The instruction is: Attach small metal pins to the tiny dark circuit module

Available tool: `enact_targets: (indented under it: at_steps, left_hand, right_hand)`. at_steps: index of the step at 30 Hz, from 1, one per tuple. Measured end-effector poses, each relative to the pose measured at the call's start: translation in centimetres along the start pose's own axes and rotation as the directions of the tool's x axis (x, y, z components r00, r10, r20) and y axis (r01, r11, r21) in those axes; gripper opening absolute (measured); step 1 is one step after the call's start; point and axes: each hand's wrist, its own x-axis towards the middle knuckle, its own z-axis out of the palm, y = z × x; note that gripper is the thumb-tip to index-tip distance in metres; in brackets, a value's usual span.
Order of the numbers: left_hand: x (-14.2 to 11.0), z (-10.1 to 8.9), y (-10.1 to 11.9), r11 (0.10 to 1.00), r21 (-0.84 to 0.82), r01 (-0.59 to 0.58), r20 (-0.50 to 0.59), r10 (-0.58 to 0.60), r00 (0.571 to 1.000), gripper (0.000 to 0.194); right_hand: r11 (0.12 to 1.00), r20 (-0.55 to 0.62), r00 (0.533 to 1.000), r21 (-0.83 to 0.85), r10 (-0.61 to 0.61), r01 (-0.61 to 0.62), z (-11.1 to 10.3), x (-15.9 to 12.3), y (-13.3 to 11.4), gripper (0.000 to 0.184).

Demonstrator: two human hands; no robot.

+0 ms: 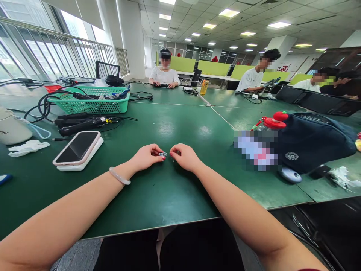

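Note:
My left hand (147, 156) is over the green table, a pale bangle round its wrist. Thumb and fingers pinch a small flat piece with a dark and whitish pattern (163, 154); it is too small for me to tell its kind. A short gap to the right, my right hand (182, 156) has its fingers curled together in a pinch. Something tiny may show under those fingertips, but I cannot make it out. Both hands are low over the green tabletop (158, 199), close to each other.
Left of my hands lie a phone on a white box (79, 150), black cabled handles (81, 124) and a green basket (90, 101). To the right are a dark blue bag (316, 139), a red-lidded bottle (272, 122) and a mouse (290, 175). Several people sit farther off.

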Motion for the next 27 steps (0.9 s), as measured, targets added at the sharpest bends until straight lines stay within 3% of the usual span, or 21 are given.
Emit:
enact_targets:
  at_steps: [4, 12, 16, 27]
  left_hand:
    - [-0.2, 0.0, 0.2, 0.999, 0.038, -0.038, 0.011, 0.038, 0.999, 0.032]
    - [-0.2, 0.0, 0.3, 0.997, -0.067, -0.043, 0.021, 0.045, 0.999, 0.034]
    - [-0.1, -0.1, 0.3, 0.994, -0.083, -0.073, 0.008, 0.074, 0.997, 0.033]
    - [-0.3, -0.3, 0.6, 0.941, -0.331, -0.063, 0.01, 0.07, 0.997, 0.031]
  right_hand:
    - [0.989, -0.042, 0.998, 0.141, 0.044, -0.038, 0.2, 0.0, -0.2, 0.015]
    - [0.976, -0.084, 0.996, 0.218, -0.003, 0.022, 0.5, -0.2, -0.4, 0.014]
    - [0.977, -0.118, 0.992, 0.204, -0.042, 0.066, 0.3, -0.2, -0.6, 0.011]
    - [0.975, -0.195, 0.957, 0.017, -0.215, 0.223, -0.5, -0.9, -1.4, 0.017]
